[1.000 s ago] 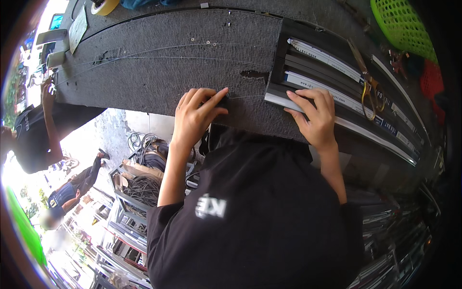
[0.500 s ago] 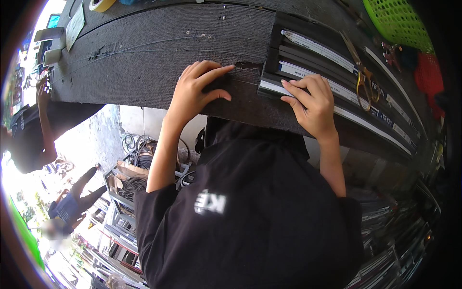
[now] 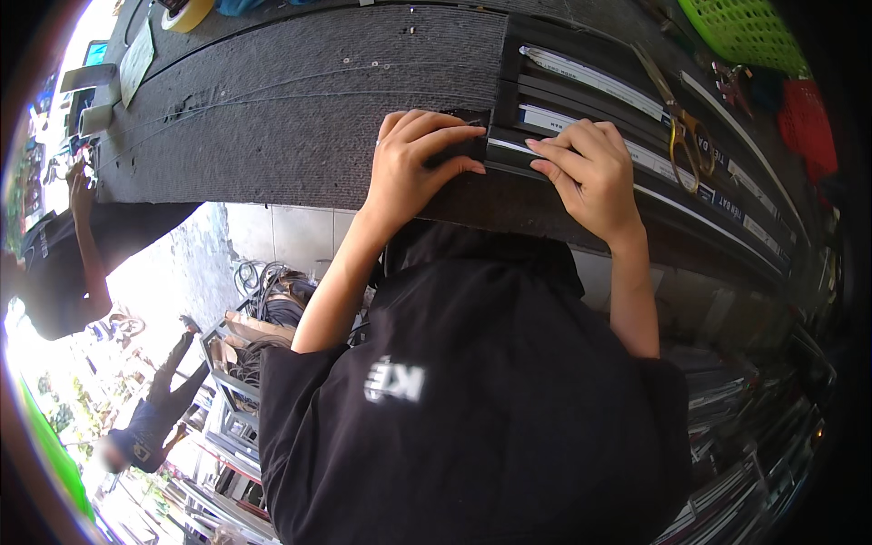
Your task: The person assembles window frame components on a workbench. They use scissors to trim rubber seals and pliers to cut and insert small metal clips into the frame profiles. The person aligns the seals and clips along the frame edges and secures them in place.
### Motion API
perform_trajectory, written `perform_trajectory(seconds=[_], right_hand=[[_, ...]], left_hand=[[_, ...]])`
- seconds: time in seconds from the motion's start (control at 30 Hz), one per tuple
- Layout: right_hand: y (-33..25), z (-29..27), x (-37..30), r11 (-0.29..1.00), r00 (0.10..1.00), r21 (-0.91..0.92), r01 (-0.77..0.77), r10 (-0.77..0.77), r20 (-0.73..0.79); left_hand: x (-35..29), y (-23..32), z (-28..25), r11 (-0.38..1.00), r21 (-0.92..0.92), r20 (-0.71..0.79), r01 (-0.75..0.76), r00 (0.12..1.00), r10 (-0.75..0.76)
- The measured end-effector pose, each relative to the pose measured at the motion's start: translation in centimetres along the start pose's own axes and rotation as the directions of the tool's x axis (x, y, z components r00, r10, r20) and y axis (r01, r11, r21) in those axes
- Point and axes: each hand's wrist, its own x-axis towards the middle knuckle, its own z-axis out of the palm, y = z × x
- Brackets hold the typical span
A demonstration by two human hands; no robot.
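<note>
A long dark strip with a white face [image 3: 677,207] lies along the near edge of a stack of dark bars with printed labels [image 3: 581,86]. My right hand [image 3: 592,177] pinches this strip close to its left end, index finger above and thumb below. At that end is my left hand [image 3: 420,163], its thumb and index finger apart and their tips right by the strip's end. Whether the left fingertips touch it I cannot tell. Scissors with yellowish handles [image 3: 681,150] lie across the bars, right of my right hand.
The bench [image 3: 272,136] has a dark ribbed cover. Yellow tape [image 3: 188,14] sits at its far left; a green basket [image 3: 740,34] and a red basket [image 3: 807,127] stand far right. At left, a person in dark clothes [image 3: 68,268] is beside the bench. Cables [image 3: 277,291] sit on a rack below.
My left hand has moved right, up to the strip's left end, its thumb and index finger closer together. My right hand stays on the strip, nearly still. The view has shifted slightly.
</note>
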Motion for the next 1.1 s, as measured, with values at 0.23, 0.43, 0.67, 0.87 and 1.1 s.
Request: perform_trajectory(seconds=[0.23,0.43,0.67,0.87,1.1], right_hand=[[0.1,-0.2,0.4,1.000,1.000,0.013,-0.023,0.023,0.015],[0.1,-0.5,0.4,0.994,0.994,0.077,-0.079,0.073,0.083],[0.4,0.1,0.4,0.980,0.993,0.170,-0.108,0.098,0.065],[0.3,0.2,0.2,0.977,0.994,0.192,-0.094,0.082,0.068],[0.5,-0.7,0.8,0.944,0.963,0.237,-0.229,0.185,0.195]], left_hand=[[0.0,-0.1,0.1,0.998,-0.043,-0.015,-0.042,0.999,0.042],[0.2,-0.3,0.4,0.995,-0.047,-0.025,-0.084,0.996,0.083],[0.6,-0.4,1.1,0.994,-0.091,-0.058,-0.064,0.997,0.058],[-2.2,2.4,3.3,0.996,0.031,-0.180,0.079,0.981,-0.072],[-2.7,5.6,4.8,0.943,-0.157,-0.189,0.294,0.928,-0.321]])
